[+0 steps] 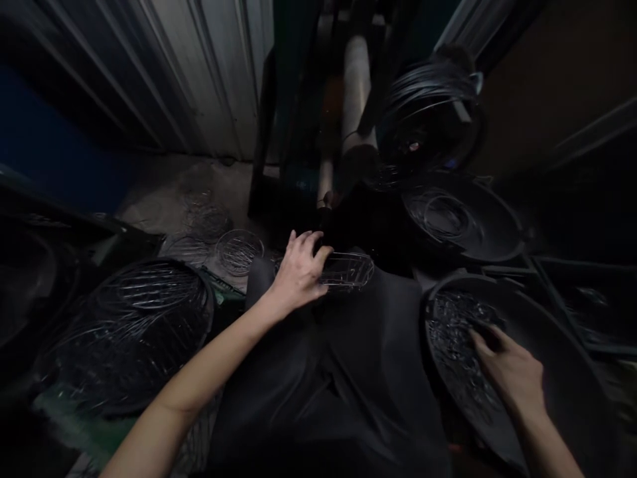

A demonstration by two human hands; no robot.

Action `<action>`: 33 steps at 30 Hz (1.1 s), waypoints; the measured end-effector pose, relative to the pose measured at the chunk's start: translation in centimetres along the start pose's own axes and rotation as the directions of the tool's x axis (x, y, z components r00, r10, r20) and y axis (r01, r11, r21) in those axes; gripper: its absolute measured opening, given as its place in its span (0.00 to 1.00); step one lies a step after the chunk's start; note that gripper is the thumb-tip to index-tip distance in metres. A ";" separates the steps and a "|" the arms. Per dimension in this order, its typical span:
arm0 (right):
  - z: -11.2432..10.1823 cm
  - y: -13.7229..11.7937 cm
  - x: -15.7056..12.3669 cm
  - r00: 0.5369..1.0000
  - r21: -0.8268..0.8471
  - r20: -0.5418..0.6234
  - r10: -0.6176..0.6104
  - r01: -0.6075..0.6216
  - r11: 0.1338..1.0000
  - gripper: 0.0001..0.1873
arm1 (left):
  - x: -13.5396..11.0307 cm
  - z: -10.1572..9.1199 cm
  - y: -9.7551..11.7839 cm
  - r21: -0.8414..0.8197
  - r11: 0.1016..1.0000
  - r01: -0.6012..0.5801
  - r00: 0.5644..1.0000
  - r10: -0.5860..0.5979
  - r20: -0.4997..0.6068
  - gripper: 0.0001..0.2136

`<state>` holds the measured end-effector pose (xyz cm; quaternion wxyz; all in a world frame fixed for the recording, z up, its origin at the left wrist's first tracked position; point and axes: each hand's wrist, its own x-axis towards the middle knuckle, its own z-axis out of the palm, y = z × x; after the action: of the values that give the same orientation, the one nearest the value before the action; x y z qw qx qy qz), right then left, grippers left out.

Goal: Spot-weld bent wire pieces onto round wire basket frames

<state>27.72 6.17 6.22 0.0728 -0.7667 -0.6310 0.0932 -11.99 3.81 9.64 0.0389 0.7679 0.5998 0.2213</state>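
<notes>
Over my lap, my left hand (302, 269) is closed on the left end of a small wire rack (348, 271), an oblong frame of thin metal wires with rounded ends. A dark apron (338, 352) lies beneath it. My right hand (515, 372) reaches down into a large black tub (552, 332) on the right. Its fingertips are among a heap of small dark metal pieces (458, 338). Dimness and blur hide whether those fingers hold a piece.
Ahead stands a dark machine with a pale cylinder (357, 86). Behind the right tub are another tub with wire rings (442, 216) and a wire coil (430, 86). At left, a container holds bent wire parts (149, 299); round wire racks (241, 253) lie on the floor.
</notes>
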 end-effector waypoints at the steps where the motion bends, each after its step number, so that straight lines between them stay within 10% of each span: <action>1: -0.3 -2.7 -0.5 1.000 0.124 0.005 0.004 -0.004 0.992 0.23 | 0.1 0.1 0.0 0.009 1.000 0.004 1.000 -0.004 -0.001 0.29; 5: -0.9 -13.3 -2.9 0.956 0.672 0.218 -0.195 -0.002 0.740 0.21 | 0.2 -0.2 0.3 0.036 0.999 -0.007 1.000 0.007 0.010 0.30; 10: 0.7 -20.8 -3.4 0.859 0.864 0.370 -0.353 -0.178 0.472 0.23 | 0.6 -0.8 1.0 0.029 0.999 -0.045 0.999 0.046 -0.012 0.29; 33: 3.7 -27.0 -3.9 0.949 0.774 -0.212 -0.236 0.310 0.552 0.14 | 2.3 -2.1 -1.6 -0.016 1.000 -0.020 0.981 0.016 -0.192 0.26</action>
<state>0.35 7.59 9.04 0.4476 -0.5482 -0.6293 0.3211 -13.87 6.01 11.73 -0.0143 0.7480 0.5918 0.3001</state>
